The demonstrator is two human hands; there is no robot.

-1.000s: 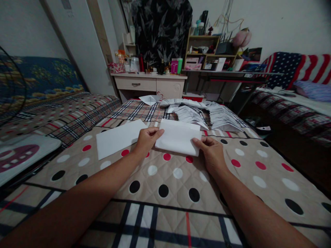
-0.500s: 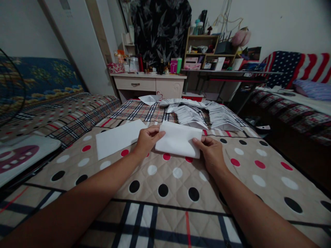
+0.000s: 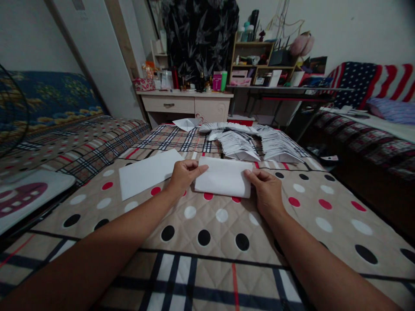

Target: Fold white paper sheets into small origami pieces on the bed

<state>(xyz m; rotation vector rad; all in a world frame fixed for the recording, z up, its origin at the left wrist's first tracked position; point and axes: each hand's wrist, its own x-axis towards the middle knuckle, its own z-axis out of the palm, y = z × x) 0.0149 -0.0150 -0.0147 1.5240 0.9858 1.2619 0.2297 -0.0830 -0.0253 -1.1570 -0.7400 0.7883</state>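
A folded sheet of white paper (image 3: 223, 177) is held between my two hands, low over the dotted bedspread. My left hand (image 3: 185, 176) pinches its left edge, thumb on top and fingers behind. At the right edge my right hand (image 3: 267, 188) grips it the same way, thumb at the upper corner. Just left of my left hand lies a flat stack of white paper (image 3: 147, 172); whether it is one sheet or more I cannot tell. Beyond the held paper sit rows of folded white papers (image 3: 238, 146), fanned closely together, with another row (image 3: 279, 144) to their right.
A separate folded paper (image 3: 186, 124) lies at the bed's far end. The quilted bedspread (image 3: 207, 270) spreads under everything. Behind it stand a cream dresser (image 3: 168, 103) and a cluttered shelf (image 3: 253, 56). A white folding table (image 3: 32, 194) is at the left.
The top edge of the held paper has come down slightly and lies flatter. My right thumb has shifted a little up and right along its edge.
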